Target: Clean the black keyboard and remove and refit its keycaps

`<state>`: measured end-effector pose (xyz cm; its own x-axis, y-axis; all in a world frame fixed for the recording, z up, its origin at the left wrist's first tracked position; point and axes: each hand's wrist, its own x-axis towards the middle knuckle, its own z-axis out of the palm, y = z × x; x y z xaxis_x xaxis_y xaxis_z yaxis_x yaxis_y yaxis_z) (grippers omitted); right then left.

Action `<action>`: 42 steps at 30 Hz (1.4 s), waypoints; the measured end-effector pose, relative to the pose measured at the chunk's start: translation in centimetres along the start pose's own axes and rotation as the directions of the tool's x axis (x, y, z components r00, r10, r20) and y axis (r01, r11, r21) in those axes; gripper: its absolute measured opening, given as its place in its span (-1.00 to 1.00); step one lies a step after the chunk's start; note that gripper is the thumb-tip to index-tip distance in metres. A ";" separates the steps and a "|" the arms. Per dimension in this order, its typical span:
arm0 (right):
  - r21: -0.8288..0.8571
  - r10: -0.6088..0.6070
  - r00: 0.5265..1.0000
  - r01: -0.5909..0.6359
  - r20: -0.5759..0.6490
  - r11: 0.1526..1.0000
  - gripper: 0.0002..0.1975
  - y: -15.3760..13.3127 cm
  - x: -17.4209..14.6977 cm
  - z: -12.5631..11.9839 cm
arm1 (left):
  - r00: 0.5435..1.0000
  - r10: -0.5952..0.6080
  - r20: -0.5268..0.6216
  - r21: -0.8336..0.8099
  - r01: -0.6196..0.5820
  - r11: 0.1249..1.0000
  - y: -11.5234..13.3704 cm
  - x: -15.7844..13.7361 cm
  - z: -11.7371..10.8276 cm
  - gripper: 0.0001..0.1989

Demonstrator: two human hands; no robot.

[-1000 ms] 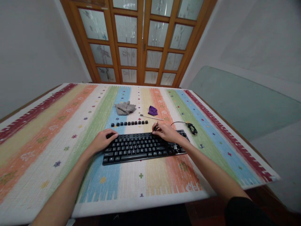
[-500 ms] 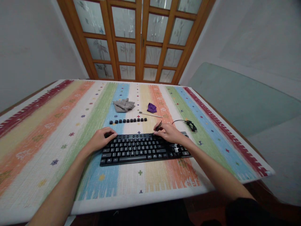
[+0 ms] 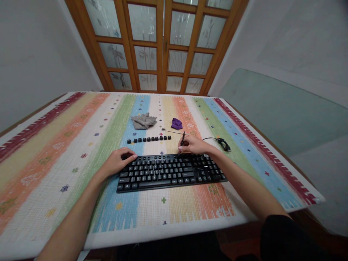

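A black keyboard (image 3: pixel 157 172) lies on the table with its long side towards me. My left hand (image 3: pixel 118 160) is closed on its far left corner, the thumb along the top edge. Over the keyboard's far edge, right of the middle, my right hand (image 3: pixel 193 145) pinches a slim dark pen-like tool (image 3: pixel 183 138), held nearly upright. The tool's lower tip is too small to make out. Beyond the keyboard, several loose black keycaps (image 3: pixel 148 139) form a row.
A crumpled grey cloth (image 3: pixel 143 121), a purple cloth (image 3: pixel 177 123) and a thin rod with a grey tip (image 3: pixel 174 131) lie past the keycaps. The coiled black cable (image 3: pixel 223 144) is at the right. A striped tablecloth (image 3: pixel 106 203) covers the table.
My right hand has shifted slightly up and to the right, and the tool in it now stands more upright. My left hand stays at the keyboard's corner.
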<state>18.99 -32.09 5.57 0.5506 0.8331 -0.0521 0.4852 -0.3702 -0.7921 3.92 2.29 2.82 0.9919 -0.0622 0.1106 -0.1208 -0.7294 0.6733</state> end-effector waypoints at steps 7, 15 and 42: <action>0.255 0.150 0.987 -0.161 0.062 0.954 -0.71 0.8 0.7 0.1 | 1.000 -0.014 0.017 -0.005 0.014 1.000 0.3 0.0 -0.2 -0.53; 0.329 0.038 0.999 -0.030 -0.019 0.944 -0.63 -0.3 -0.3 -1.0 | 0.999 -0.034 -0.015 -0.007 0.034 0.999 0.4 0.5 -0.4 -0.52; 0.829 0.369 0.866 0.087 -0.337 0.552 -0.65 -2.0 0.0 1.9 | 0.951 0.243 -0.192 -0.129 -0.270 0.954 12.5 8.2 7.4 -0.85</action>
<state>16.70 -30.51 6.00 0.8848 0.4468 -0.1324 -0.2472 0.2091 -0.9461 10.80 -12.39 6.67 0.9063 -0.1058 0.4091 -0.3882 -0.5911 0.7070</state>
